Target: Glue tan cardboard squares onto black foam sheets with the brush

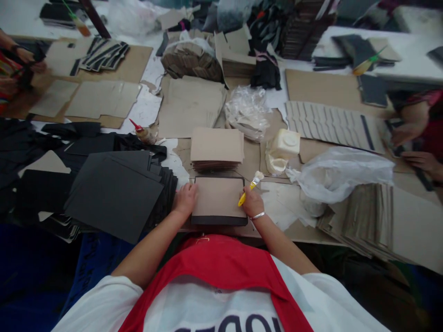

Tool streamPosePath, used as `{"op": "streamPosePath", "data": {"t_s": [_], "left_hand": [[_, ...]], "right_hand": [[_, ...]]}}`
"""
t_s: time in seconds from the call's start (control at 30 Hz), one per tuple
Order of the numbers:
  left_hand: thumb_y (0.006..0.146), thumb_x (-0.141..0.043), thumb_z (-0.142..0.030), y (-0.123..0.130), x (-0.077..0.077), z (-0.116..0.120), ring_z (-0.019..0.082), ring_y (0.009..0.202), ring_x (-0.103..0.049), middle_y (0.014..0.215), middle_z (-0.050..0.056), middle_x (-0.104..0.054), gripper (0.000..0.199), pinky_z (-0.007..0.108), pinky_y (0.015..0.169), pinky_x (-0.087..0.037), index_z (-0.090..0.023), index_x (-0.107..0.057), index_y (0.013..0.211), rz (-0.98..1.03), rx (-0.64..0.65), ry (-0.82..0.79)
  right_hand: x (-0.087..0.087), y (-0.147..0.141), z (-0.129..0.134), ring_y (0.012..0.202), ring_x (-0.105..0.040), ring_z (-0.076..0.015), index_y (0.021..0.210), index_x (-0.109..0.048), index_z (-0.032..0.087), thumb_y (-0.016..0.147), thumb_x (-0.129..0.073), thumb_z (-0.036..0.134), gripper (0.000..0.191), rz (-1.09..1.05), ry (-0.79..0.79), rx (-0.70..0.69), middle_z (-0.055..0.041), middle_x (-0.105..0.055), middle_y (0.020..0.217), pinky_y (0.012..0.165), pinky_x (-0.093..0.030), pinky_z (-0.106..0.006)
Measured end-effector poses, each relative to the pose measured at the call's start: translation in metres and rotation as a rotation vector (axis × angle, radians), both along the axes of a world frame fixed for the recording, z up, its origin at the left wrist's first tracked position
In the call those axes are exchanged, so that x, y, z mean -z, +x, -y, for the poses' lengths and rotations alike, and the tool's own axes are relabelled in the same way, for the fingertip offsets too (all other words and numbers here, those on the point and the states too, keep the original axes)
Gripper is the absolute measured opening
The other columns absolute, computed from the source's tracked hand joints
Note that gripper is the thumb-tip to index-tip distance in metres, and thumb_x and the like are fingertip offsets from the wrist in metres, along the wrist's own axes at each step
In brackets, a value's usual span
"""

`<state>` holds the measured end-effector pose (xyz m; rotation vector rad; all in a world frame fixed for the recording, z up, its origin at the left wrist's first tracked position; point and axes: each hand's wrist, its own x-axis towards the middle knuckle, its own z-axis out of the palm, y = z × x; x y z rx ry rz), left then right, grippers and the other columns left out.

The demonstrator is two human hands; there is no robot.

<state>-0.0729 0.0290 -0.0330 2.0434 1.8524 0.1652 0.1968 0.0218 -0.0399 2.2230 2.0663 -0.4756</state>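
In front of me lies a tan cardboard panel (218,197) on a slightly larger black sheet (219,221), whose dark border shows mostly along the near edge. My left hand (187,199) is at the panel's left edge, its fingers partly hidden, so I cannot tell whether it grips the sheets. At the right edge, my right hand (253,202) holds a yellow-handled brush (244,197), its bristle end pointing away from me and covered in pale paste. A stack of tan panels (217,146) sits just beyond the black sheet.
Black sheets (116,191) are piled at left, near a red-tipped bottle (140,130). A cut-open plastic jug (284,145), a clear plastic bag (346,173) and stacked grey boards (363,221) stand at right. Co-workers' hands (411,133) show at both sides.
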Motion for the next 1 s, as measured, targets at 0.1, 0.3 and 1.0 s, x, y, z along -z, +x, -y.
{"op": "streamPosePath", "data": {"t_s": [0.1,0.3,1.0], "left_hand": [[0.085,-0.043,-0.010,0.017,-0.009,0.002,0.025,0.111,-0.050,0.123,0.011,-0.056,0.041,0.039,0.086,-0.044,-0.027,-0.058,0.120,-0.111,0.370,0.025],[0.086,-0.051,-0.027,0.044,-0.016,0.013,0.029,0.110,-0.049,0.124,0.018,-0.053,0.039,0.041,0.087,-0.045,-0.015,-0.056,0.123,-0.206,0.441,-0.026],[0.081,-0.053,-0.053,0.069,-0.011,0.039,0.039,0.126,-0.038,0.143,0.018,-0.041,0.067,0.053,0.098,-0.034,-0.017,-0.044,0.138,-0.234,0.487,-0.024]], "right_hand": [[-0.016,0.008,-0.003,0.079,-0.060,-0.0219,0.106,-0.055,0.015,0.089,-0.047,0.038,0.030,0.059,0.033,0.006,-0.0131,-0.065,0.089,0.065,-0.038,-0.029],[-0.069,0.017,-0.011,0.060,-0.059,-0.0167,0.123,-0.052,0.017,0.091,-0.039,0.050,0.047,-0.319,0.259,0.129,-0.0054,-0.065,0.071,0.057,-0.040,-0.026],[-0.043,0.009,-0.028,0.038,-0.049,-0.0094,0.087,-0.059,0.018,0.079,-0.053,0.046,0.029,-1.022,0.111,0.554,0.0044,-0.056,0.052,0.039,-0.040,-0.021]]}}
